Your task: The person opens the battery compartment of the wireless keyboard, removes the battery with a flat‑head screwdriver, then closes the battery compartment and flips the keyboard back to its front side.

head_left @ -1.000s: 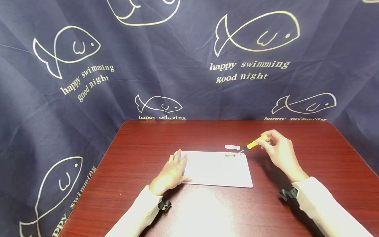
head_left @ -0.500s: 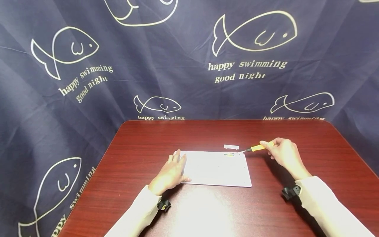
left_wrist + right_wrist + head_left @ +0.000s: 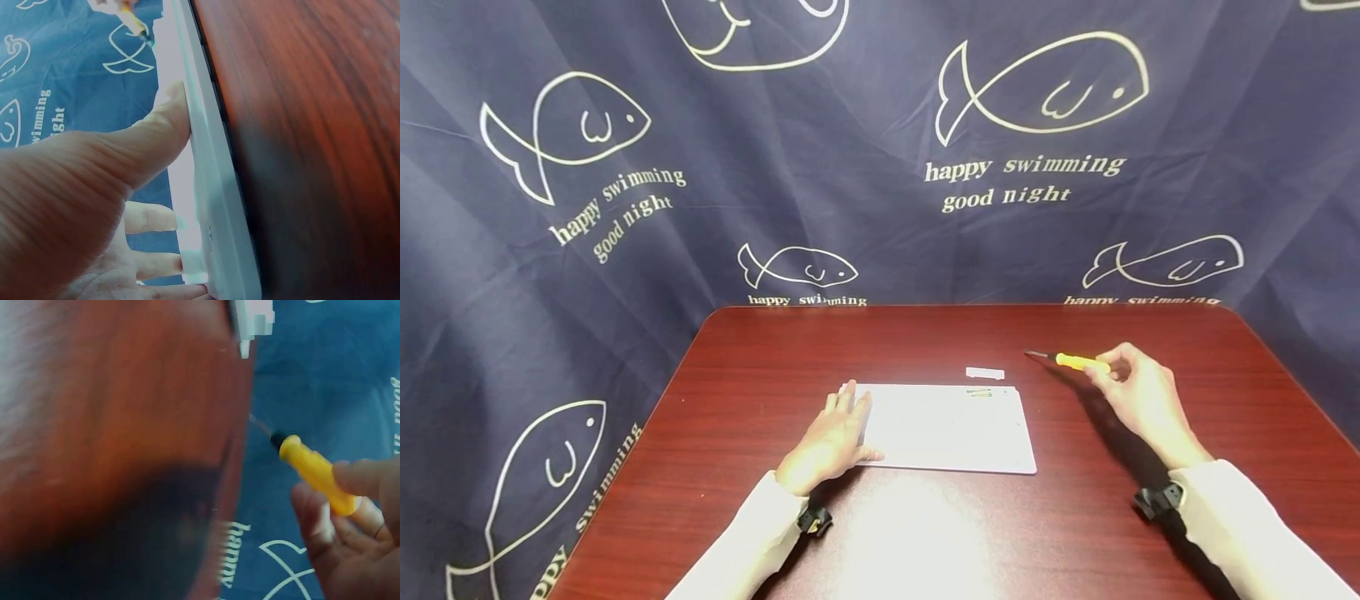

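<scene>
Glossy wood-grain table [image 3: 925, 533], smooth matt white plastic panel [image 3: 947, 433], yellow plastic-handled screwdriver [image 3: 1078, 361] — thin metal shaft, printed cloth backdrop [image 3: 820, 167]

The place looks like a makeshift recording corner rather than a lived-in room. A dark red wood-grain table [image 3: 925, 542] stands against a navy cloth backdrop [image 3: 850, 125] that hangs in folds behind and to both sides, printed with outlined fish and the words "happy swimming good night". The cloth hides whatever room lies behind it, so the building's kind cannot be told.

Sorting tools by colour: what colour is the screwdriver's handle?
Yellow; the screwdriver shows best in the right wrist view, held by the right hand.
</scene>
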### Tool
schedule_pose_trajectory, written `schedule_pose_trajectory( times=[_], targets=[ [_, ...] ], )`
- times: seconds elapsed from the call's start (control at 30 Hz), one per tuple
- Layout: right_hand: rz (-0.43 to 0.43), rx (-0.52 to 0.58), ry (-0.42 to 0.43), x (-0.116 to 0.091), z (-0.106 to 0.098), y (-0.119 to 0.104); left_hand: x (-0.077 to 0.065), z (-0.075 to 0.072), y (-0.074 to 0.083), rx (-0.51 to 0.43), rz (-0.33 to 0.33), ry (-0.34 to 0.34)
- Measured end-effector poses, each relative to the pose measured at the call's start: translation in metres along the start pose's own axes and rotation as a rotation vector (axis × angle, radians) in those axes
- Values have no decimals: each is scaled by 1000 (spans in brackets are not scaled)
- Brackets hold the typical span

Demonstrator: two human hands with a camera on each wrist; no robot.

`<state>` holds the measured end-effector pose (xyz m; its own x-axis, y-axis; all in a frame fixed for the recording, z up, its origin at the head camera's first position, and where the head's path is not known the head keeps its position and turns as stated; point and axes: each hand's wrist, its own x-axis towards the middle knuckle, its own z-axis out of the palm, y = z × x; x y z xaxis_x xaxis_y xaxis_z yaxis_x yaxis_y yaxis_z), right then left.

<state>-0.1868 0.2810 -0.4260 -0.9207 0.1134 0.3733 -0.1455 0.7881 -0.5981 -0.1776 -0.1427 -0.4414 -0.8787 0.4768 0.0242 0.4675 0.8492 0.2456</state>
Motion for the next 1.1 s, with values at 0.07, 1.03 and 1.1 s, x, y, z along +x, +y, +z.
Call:
schedule_pose_trajectory(
  times=[0.07, 1.03, 1.1],
  targets=[
    [28, -25, -19, -3, 1, 4, 0, 0, 0, -1, 1, -4],
    [76, -192, -364, -13, 15, -15, 0, 1, -1, 15, 4, -5],
    [64, -181, -347, -12, 15, -17, 0, 1, -1, 13, -1, -9]
  ],
)
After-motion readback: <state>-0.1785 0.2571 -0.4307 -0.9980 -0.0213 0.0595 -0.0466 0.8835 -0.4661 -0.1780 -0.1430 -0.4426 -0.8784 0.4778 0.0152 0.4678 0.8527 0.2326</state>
